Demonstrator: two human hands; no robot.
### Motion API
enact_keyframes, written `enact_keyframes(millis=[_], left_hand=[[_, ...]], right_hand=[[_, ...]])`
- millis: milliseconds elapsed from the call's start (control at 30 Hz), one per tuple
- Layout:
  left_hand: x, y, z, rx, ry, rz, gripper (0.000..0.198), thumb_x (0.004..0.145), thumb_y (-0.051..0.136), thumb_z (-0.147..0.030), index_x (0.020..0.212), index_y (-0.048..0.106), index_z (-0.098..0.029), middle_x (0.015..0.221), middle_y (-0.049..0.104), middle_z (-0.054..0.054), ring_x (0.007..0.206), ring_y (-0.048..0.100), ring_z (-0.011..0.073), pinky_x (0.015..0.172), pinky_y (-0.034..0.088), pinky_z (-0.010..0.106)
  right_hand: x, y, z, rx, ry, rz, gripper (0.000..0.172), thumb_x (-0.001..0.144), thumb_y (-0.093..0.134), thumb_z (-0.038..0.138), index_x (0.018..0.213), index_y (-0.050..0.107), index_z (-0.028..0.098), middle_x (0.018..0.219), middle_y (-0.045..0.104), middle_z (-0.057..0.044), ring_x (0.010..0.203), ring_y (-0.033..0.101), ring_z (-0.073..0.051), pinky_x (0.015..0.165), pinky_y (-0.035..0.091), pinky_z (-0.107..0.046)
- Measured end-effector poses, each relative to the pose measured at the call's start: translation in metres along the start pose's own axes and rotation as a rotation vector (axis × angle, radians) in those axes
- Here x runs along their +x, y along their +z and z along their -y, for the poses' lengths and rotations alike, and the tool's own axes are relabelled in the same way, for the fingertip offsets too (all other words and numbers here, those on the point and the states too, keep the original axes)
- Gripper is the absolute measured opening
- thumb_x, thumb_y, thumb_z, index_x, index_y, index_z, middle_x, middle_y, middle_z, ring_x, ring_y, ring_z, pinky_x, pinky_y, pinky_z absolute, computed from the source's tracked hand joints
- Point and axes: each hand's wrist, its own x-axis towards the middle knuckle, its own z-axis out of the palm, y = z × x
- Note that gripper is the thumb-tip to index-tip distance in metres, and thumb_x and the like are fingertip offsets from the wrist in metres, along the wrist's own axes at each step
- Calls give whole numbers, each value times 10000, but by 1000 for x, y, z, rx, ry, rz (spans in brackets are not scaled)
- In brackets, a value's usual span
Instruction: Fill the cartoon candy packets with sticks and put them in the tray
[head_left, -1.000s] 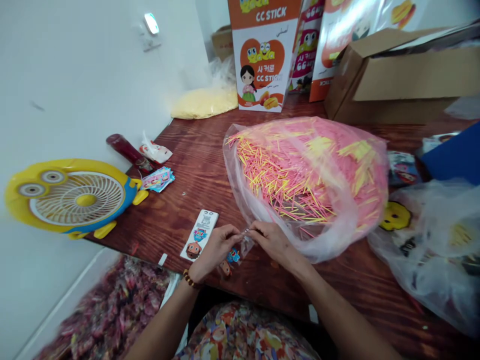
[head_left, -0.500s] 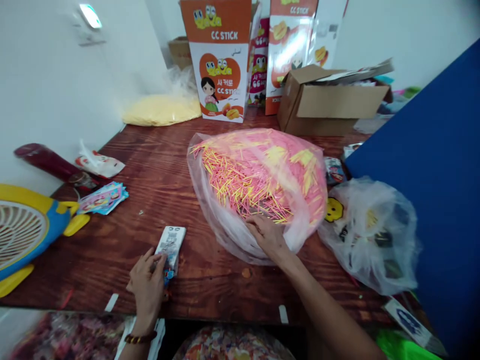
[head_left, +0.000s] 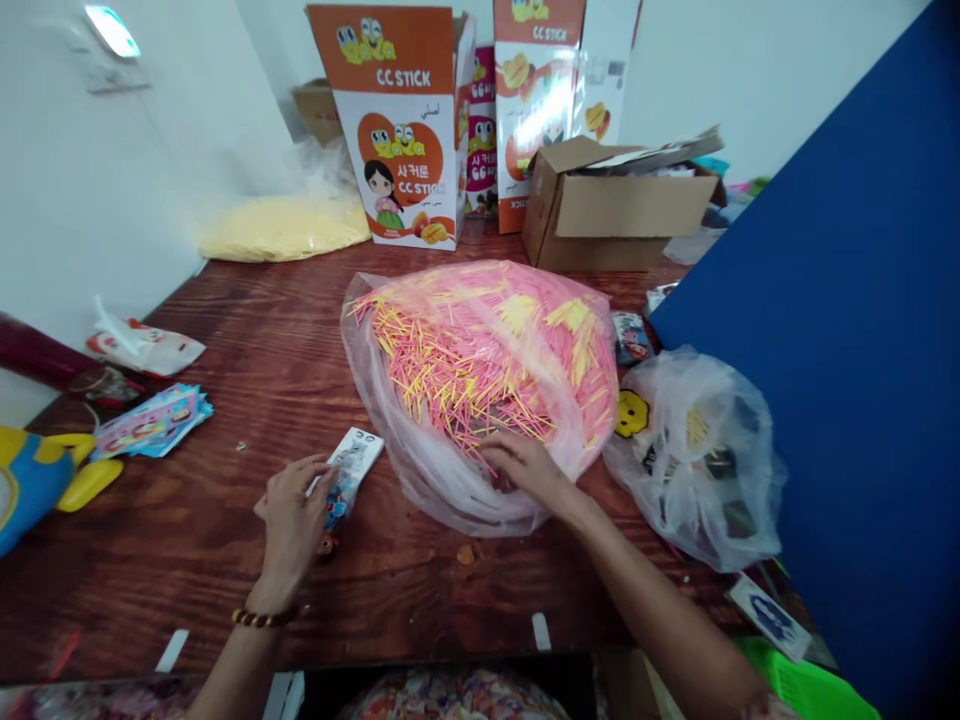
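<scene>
A large clear plastic bag lies with its mouth towards me, full of thin pink and yellow sticks. At the near edge of its mouth is my right hand, fingers curled and closed. A thin pink stick shows at these fingertips; whether more are held is hidden. Left of the bag lies a small stack of printed plastic wrappers, white at the far end, blue and orange nearer. My left hand pinches the left edge of this stack between thumb and fingers, covering part of it.
Cartons and an open brown box stand at the back. A knotted plastic bag is on the right beside a blue panel. On the left are flat packets, a tissue pack and a yellow-blue fan.
The view has swung right, so things appear further left. My right hand has drawn back slightly from the sticks towards the bag's near rim. The wrapper stack has turned a little under my left hand.
</scene>
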Motion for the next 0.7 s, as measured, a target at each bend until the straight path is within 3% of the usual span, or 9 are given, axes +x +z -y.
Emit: enact_keyframes(millis=[67,133,300,467,700], left_hand=[[3,0,-23,-131,112,53,269,868,528,-454,853,682,-233,1079,720,77,1049,619,268,985,456,433],[6,7,-53,-246,219,195,242,885,533,-428,888,686,-240,1103,720,70,1062,622,252,987,464,412],[10,52,-122,-222,556,550,174,926,554,-296,898,718,-241,1163,727,72,1212,564,250,1086,365,440],[9,82,-137,-58,611,682,154,918,583,-238,922,736,-223,1209,711,87,1170,598,261,1037,345,440],[-1,77,-152,-46,664,789,210,950,518,-214,961,727,-203,964,760,54,931,673,207,885,405,310]], right_hand=[[12,-18,-10,-107,36,-125,226,963,492,249,1017,701,185,968,744,-50,902,676,-173,816,503,-296],[24,-32,-19,-322,70,-139,232,972,474,222,1018,693,161,991,732,-84,925,664,-188,832,485,-302],[43,-45,-22,-902,58,91,238,957,452,141,986,688,135,1024,709,-142,982,605,-255,904,410,-368],[37,-59,-13,-1133,43,-33,316,961,382,137,1131,648,118,1148,643,-199,1060,517,-329,895,356,-457],[25,-88,-22,-1194,247,-157,405,953,356,106,1288,578,56,1305,572,-241,1128,506,-340,933,357,-481]])
